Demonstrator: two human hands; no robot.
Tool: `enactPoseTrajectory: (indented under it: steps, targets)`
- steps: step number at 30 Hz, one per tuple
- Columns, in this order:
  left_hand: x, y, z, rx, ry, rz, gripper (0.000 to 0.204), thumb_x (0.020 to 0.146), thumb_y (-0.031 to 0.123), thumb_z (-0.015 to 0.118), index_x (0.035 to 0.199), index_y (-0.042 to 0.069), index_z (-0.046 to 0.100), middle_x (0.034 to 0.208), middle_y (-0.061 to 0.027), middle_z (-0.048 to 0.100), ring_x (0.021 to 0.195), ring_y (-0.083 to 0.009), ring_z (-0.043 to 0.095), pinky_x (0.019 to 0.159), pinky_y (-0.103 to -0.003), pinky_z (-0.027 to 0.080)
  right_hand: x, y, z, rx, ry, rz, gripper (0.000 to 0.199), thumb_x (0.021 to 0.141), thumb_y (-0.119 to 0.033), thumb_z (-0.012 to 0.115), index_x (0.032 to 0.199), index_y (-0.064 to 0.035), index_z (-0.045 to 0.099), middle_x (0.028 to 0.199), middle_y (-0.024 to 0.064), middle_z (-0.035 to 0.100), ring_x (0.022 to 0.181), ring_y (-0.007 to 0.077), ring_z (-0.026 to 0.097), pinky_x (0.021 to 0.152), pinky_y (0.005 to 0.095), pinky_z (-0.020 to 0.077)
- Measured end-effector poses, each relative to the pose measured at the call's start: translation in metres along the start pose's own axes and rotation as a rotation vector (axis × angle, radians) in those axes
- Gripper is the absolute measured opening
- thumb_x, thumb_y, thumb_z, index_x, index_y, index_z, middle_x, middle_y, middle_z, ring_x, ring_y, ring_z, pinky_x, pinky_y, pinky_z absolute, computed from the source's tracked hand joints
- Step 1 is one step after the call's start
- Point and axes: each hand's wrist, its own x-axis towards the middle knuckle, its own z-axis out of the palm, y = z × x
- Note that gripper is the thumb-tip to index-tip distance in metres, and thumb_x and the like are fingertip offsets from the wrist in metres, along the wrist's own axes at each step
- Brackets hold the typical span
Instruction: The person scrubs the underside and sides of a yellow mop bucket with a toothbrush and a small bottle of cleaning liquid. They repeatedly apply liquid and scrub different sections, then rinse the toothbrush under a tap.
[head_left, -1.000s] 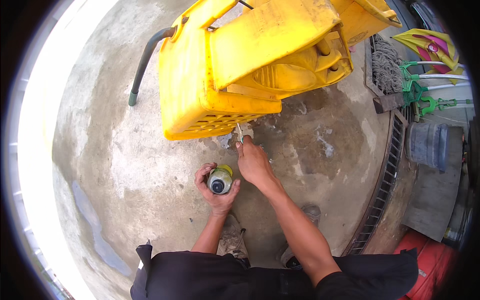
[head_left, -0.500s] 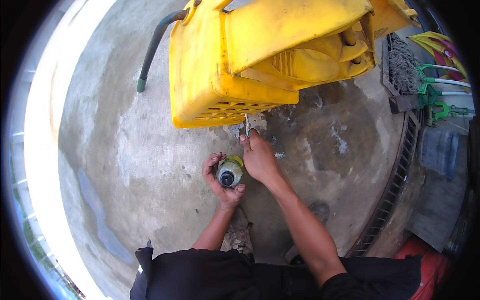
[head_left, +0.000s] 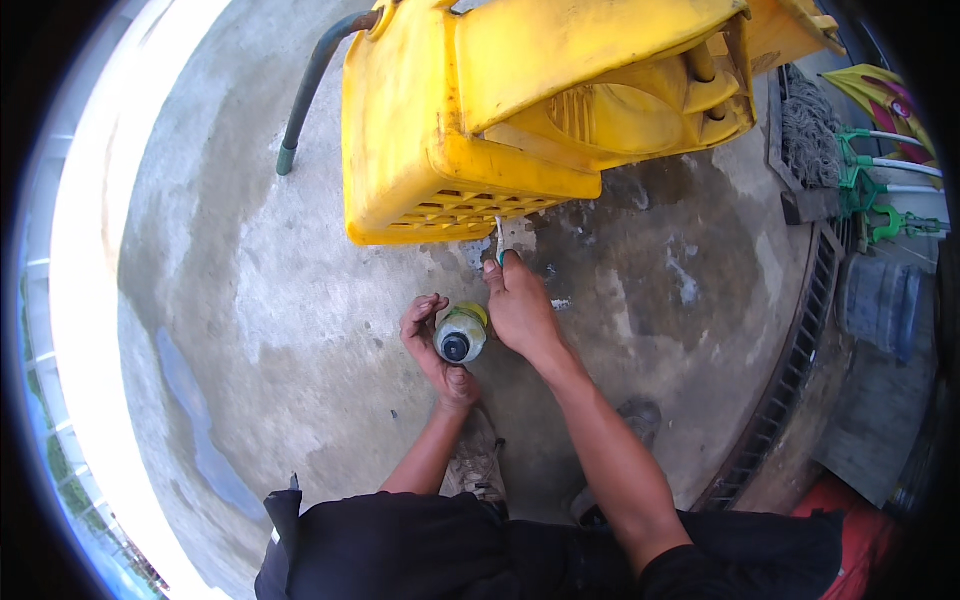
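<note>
My left hand (head_left: 432, 347) curls around a clear bottle (head_left: 473, 327) with a black cap and a yellow-green band. The cap faces up toward me. Close by on the right, my right hand (head_left: 524, 305) pinches a slim white-and-teal tool (head_left: 501, 240), much like a toothbrush; its working end is too small to make out. The tool's white tip reaches the lower edge of a worn yellow plastic mop wringer (head_left: 400, 140), below its slotted grid. Neither hand touches the wringer itself.
From the wringer's left side sticks out a bent grey-green handle (head_left: 318, 85). Beneath lies stained, partly wet concrete (head_left: 290, 330). At the right are a drain grate (head_left: 790, 395), a grey mop head (head_left: 808, 125), green mop holders (head_left: 858, 185) and a clear plastic container (head_left: 880, 305). My shoes (head_left: 478, 465) stand below my hands.
My left thumb has shifted left under the bottle, near its cap. The bottle and tool sit slightly higher in view, and so does the wringer's lower edge. Both hands keep their holds.
</note>
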Motion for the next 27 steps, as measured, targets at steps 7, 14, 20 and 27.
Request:
enactPoseTrajectory:
  steps: [7, 14, 20, 27]
  targets:
    - [0.004, 0.002, -0.002, -0.016, 0.027, 0.027, 0.103, 0.099, 0.089, 0.053, 0.152, 0.001, 0.045, 0.153, -0.0206, 0.049, 0.142, -0.0327, 0.054, 0.124, -0.052, 0.043, -0.011, 0.002, -0.004, -0.165, 0.116, -0.016, 0.033, 0.12, -0.029, 0.049, 0.123, 0.002, 0.06, 0.094, 0.0348, 0.076, 0.093, 0.0617, 0.072, 0.083, 0.0689, 0.0531]
    - [-0.018, 0.022, -0.024, 0.056, 0.089, -0.033, 0.081, 0.11, 0.07, 0.052, 0.152, 0.001, 0.048, 0.154, -0.0186, 0.05, 0.144, -0.0315, 0.052, 0.127, -0.052, 0.039, -0.03, 0.066, 0.022, -0.308, 0.49, -0.313, 0.022, 0.104, -0.027, 0.072, 0.104, -0.0054, 0.066, 0.091, 0.0161, 0.07, 0.084, 0.0444, 0.069, 0.073, 0.0564, 0.0536]
    - [-0.032, 0.03, -0.036, 0.216, 0.098, -0.089, 0.073, 0.114, 0.061, 0.048, 0.151, -0.001, 0.045, 0.154, -0.024, 0.048, 0.145, -0.0352, 0.052, 0.125, -0.053, 0.042, -0.033, 0.08, 0.028, -0.436, 0.41, -0.471, 0.018, 0.091, -0.023, 0.079, 0.097, -0.0088, 0.069, 0.095, 0.0105, 0.067, 0.087, 0.0344, 0.068, 0.072, 0.0489, 0.0531]
    - [-0.006, 0.043, -0.036, 0.334, 0.06, -0.212, 0.058, 0.117, 0.048, 0.045, 0.151, 0.001, 0.049, 0.154, -0.0188, 0.052, 0.144, -0.0318, 0.053, 0.123, -0.051, 0.042, -0.08, 0.067, 0.001, -0.263, 0.501, -0.221, 0.018, 0.092, -0.019, 0.078, 0.103, -0.0054, 0.074, 0.099, 0.0089, 0.068, 0.087, 0.0325, 0.068, 0.076, 0.048, 0.0545]
